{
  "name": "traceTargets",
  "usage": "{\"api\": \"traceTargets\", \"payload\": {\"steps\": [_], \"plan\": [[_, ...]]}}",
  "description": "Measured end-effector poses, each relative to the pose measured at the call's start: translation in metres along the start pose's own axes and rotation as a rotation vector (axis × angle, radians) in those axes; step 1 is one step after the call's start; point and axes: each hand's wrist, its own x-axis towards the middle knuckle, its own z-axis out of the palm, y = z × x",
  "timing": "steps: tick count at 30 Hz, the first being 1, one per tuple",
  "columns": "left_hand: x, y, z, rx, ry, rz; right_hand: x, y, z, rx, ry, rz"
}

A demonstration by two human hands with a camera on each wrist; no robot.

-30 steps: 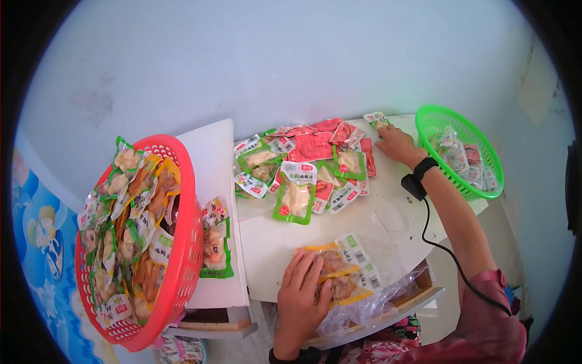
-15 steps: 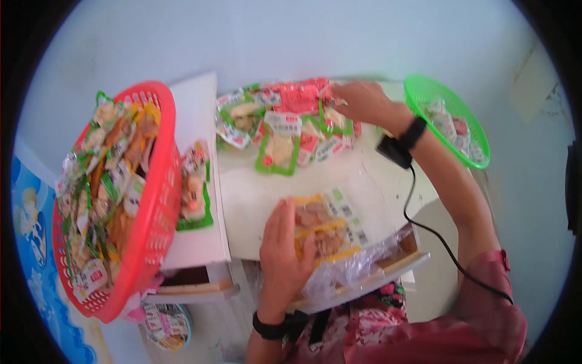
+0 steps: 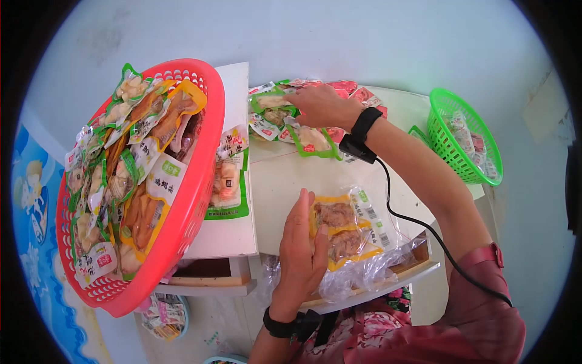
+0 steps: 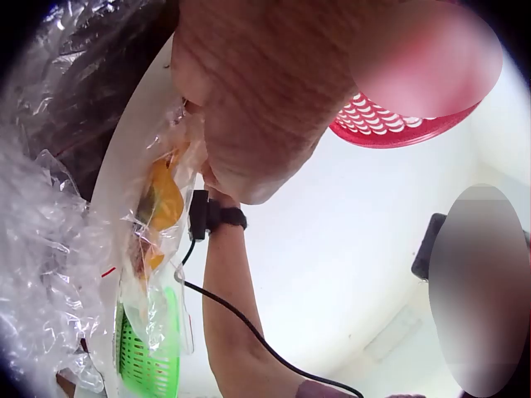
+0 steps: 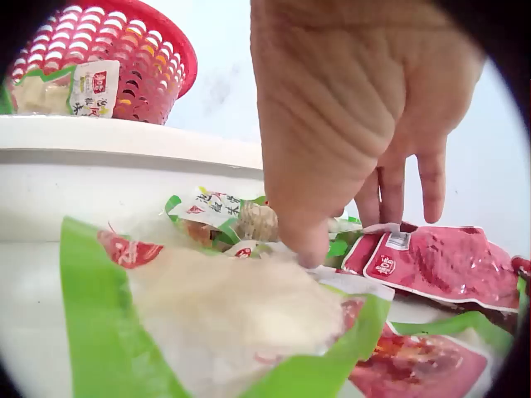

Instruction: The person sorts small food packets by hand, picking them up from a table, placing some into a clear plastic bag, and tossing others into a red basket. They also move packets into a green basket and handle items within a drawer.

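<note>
My right hand (image 3: 327, 108) reaches down over a pile of sealed snack packets at the back of the table. In the right wrist view its fingers point downward, with the thumb tip right at the packets near a red packet (image 5: 448, 264). A green-edged packet (image 5: 224, 307) with pale contents fills the foreground there. My left hand (image 3: 300, 249) is by the table's front edge, fingers straight, thumb at the near side of two yellow-edged packets (image 3: 345, 233). These packets lie side by side in a clear plastic bag (image 3: 348, 282).
A red basket (image 3: 209, 176) heaped with packets stands tilted on the left. Beside it lies a green-edged packet (image 3: 227, 188). A green basket (image 3: 464, 142) with several packets is at the right. An open drawer (image 3: 418, 270) sits below the front edge; a black cable (image 3: 418, 221) trails from the right wrist.
My right hand has moved left from a small packet near the green basket to the left part of the pile. My left hand has turned on edge from lying over the yellow-edged packets.
</note>
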Motion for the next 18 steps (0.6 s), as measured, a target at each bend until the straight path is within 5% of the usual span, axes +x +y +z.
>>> {"api": "traceTargets", "payload": {"steps": [4,14,18], "plan": [[0.0,0.0,0.001,0.098,0.0,0.05,0.001,0.015,0.03,-0.162,0.129,-0.063],[-0.002,-0.001,0.008,0.175,0.002,0.073,-0.064,-0.047,-0.009,0.285,0.007,-0.091],[-0.003,-0.002,0.01,0.205,0.017,0.102,-0.071,-0.004,0.003,-0.011,0.17,-0.111]]}}
